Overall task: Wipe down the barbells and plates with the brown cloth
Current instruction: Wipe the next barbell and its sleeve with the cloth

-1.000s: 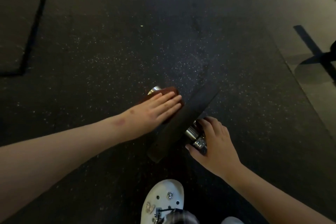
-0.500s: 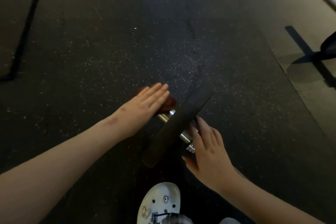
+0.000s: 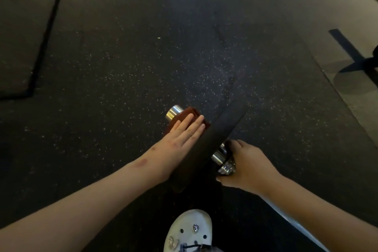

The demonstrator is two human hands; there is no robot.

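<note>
The soft, light brown cloth (image 3: pixel 189 113) lies over the shiny barbell (image 3: pixel 173 113) end, just below the middle of the frame. The left hand (image 3: pixel 182 137) presses it with flat, straight fingers beside the black plate (image 3: pixel 212 141). The right hand (image 3: pixel 247 166) curls round the barbell past the plate, a good hold, as it looks heavy and slippery.

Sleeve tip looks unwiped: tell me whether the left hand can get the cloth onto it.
Probably yes. The left hand presses flat on the brown cloth, and the bare sleeve end juts out right beside it, nothing between.
</note>
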